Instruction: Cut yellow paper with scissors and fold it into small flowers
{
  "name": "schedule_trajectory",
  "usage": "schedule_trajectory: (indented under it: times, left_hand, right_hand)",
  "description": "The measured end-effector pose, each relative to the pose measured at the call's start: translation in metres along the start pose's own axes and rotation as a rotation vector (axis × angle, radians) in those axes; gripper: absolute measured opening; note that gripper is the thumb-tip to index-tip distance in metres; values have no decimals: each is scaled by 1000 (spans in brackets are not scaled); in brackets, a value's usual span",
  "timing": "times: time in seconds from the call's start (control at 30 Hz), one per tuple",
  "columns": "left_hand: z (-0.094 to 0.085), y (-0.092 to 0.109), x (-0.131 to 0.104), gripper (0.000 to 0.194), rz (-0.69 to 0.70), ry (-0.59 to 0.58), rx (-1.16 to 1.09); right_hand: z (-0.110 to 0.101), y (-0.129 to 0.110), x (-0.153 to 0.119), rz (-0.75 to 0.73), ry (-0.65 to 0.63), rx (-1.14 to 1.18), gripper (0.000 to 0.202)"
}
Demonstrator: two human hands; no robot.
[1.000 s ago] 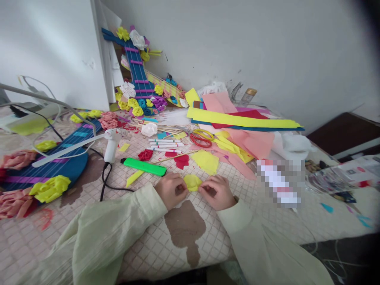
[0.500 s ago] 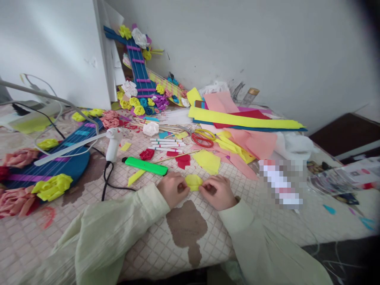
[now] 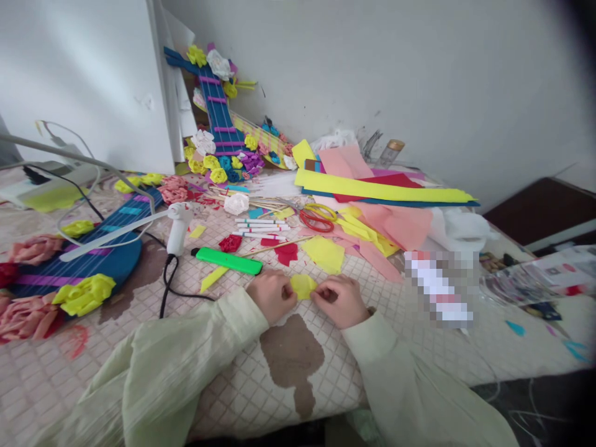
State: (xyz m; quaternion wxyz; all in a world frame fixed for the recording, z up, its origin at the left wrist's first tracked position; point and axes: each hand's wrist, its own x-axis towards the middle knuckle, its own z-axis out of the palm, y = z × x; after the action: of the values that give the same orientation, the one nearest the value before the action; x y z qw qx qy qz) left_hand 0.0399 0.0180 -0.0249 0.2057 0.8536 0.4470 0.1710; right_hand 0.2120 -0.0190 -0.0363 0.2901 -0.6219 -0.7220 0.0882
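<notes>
A small piece of yellow crepe paper (image 3: 303, 286) is stretched between my two hands, just above the patterned tabletop. My left hand (image 3: 272, 295) pinches its left edge between thumb and fingers. On the right edge, my right hand (image 3: 341, 300) holds it in a similar pinch. Beyond the hands lie a larger yellow paper piece (image 3: 325, 253), red paper petals (image 3: 285, 252) and a thin wooden stick (image 3: 274, 247). A green utility knife (image 3: 229, 260) rests to the left of my left hand.
A white hot glue gun (image 3: 177, 230) with a black cord stands at left, beside a flower-covered blue paper guitar (image 3: 116, 248). Scissors (image 3: 316, 218), white markers (image 3: 261, 227) and crepe sheets (image 3: 386, 186) lie farther back. A second decorated guitar (image 3: 221, 118) leans on the wall.
Both hands stay almost in place, still pinching the yellow paper. Its outline between the fingers has shifted slightly, and the camera view has moved a little.
</notes>
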Motion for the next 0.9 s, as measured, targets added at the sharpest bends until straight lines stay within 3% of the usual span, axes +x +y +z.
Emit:
schedule_trajectory:
  times: [0.3,0.67,0.9]
  left_hand:
    - [-1,1,0,13,-18,-3,-10]
    - [1,0,-1,7,21,49,-29]
    - [1,0,-3,8,28,96,-129]
  right_hand:
    - [-2,-2,2,71,-68,-4,16]
    - [-2,-4,1,63,-38,-32,15]
    - [1,-11,-8,-65,112,-151,8]
